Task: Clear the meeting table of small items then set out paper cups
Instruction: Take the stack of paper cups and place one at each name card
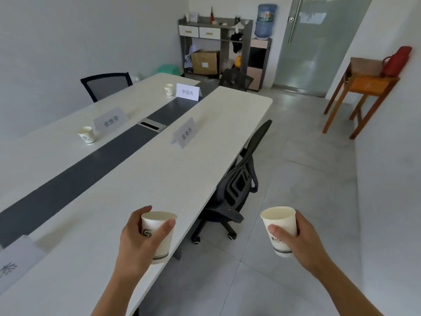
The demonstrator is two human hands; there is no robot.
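Observation:
My left hand [136, 242] grips a white paper cup [161, 245] upright above the near right edge of the long white meeting table [141, 179]. Off the table, over the floor, my right hand [303, 240] holds a second paper cup [279, 221], also upright. Two more paper cups stand on the table: one [87, 135] beside a name card [111, 120] on the far side, another [169, 89] beside the name card [188, 92] at the far end. A third name card [185, 134] stands on the near half with no cup beside it.
A black office chair [237, 190] is tucked under the table's right side, another [107, 85] at the far left. Another name card [13, 263] shows at the lower left. A shelf unit [214, 42], a water dispenser [262, 49] and a wooden side table [364, 92] line the back and right.

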